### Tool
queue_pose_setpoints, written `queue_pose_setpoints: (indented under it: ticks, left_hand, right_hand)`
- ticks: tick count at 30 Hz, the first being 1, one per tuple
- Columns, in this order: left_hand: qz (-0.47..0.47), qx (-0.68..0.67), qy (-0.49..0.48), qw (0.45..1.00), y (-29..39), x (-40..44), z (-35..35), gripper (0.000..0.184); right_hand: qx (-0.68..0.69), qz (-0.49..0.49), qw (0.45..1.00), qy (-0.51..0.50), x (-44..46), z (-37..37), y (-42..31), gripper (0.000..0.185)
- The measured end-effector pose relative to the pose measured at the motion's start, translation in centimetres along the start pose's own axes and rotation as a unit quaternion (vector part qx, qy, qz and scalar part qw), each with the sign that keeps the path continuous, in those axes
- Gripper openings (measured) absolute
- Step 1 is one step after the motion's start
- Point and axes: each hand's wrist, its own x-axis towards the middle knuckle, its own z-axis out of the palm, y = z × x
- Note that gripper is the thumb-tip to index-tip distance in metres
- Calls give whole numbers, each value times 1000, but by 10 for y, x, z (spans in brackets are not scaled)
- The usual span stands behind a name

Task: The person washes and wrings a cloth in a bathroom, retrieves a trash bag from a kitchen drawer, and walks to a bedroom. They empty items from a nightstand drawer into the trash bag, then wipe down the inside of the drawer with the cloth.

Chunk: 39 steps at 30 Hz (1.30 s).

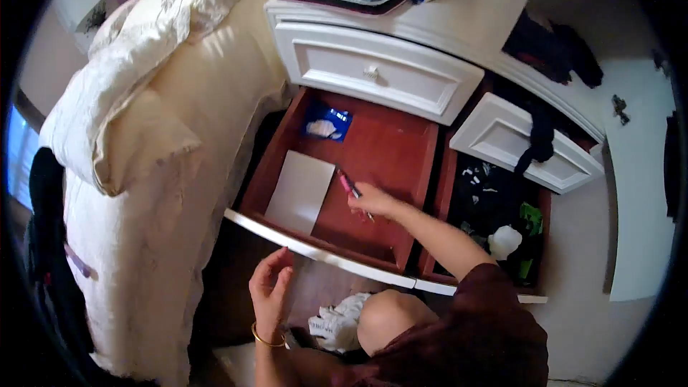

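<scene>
My right hand [369, 201] is over the open left drawer [387, 136], its fingers closed around a slim pink and dark pen [347, 182]. A thin tip shows below the fingers; I cannot make out whether it belongs to a second item. Beside the pen, a white flat rectangle [301, 190], like a notebook or box, lies on the drawer's red-brown bottom. A blue packet [333, 123] with something pale on it rests in the back left corner. Just in front of the drawer, my left hand [271, 290] is raised with nothing in it, fingers curved and apart from the thumb.
To the right, another pulled-out drawer [441, 244] holds dark things, green packets and a white round item [504, 242]. A dark cloth hangs over a partly open upper drawer [527, 140]. The bed [143, 193] borders the left. White cloth [340, 322] lies by my knee.
</scene>
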Motion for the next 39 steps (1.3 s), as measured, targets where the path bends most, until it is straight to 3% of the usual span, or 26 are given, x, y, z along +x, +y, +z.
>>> queue_pose_setpoints:
  ticks: [2, 4, 6, 13, 16, 18, 20, 22, 25, 28, 31, 33, 34, 37, 38, 39]
  left_hand:
    - [0, 11, -6, 1000, 3, 4, 2, 31]
    - [3, -23, 3, 1000, -2, 7, 6, 31]
    - [25, -16, -23, 999, 5, 6, 8, 31]
    - [33, -13, 24, 999, 4, 16, 19, 31]
    - [47, -26, 48, 997, -7, 20, 17, 28]
    - [62, 4, 72, 995, -23, 26, 7, 30]
    - [80, -36, 133, 987, -37, 31, -5, 39]
    - [42, -109, 205, 972, -34, 32, -5, 41]
    - [-3, -165, 246, 955, -21, 33, -5, 38]
    - [-10, -164, 231, 959, -31, 36, -16, 49]
    - [-37, -169, 270, 947, -23, 27, -12, 60]
    - [-60, -245, 288, 924, -29, 28, -9, 61]
    - [-31, -173, 321, 931, -10, 23, 1, 59]
    - [103, -146, 247, 952, -47, 28, -14, 43]
    - [111, -120, 255, 953, -60, 30, -11, 37]
    - [188, -40, 218, 957, -63, 27, -24, 35]
  right_hand:
    - [-170, 15, 985, -15, 4, 3, 8, 23]
    - [-349, -29, 937, -4, -6, 15, 9, 33]
    - [-437, -8, 899, -41, -16, 28, 11, 38]
    - [-530, 88, 841, -67, -33, 40, 21, 34]
    - [-422, 14, 898, 124, -66, 49, -20, 35]
    - [-238, -96, 941, 220, -84, 67, -58, 50]
    - [-80, -284, 909, 296, -77, 100, -71, 55]
    - [100, -365, 874, 304, -100, 141, -113, 63]
    - [302, -351, 869, 176, -127, 176, -142, 72]
    - [297, -346, 876, 158, -118, 209, -126, 72]
    - [323, -281, 889, 162, -101, 226, -86, 69]
    - [420, -204, 876, 123, -95, 222, -69, 60]
    - [410, -204, 881, 119, -101, 215, -74, 58]
    - [340, -245, 901, 109, -118, 207, -97, 58]
    - [352, -194, 910, 102, -108, 205, -87, 59]
    - [335, -167, 924, 73, -106, 213, -82, 58]
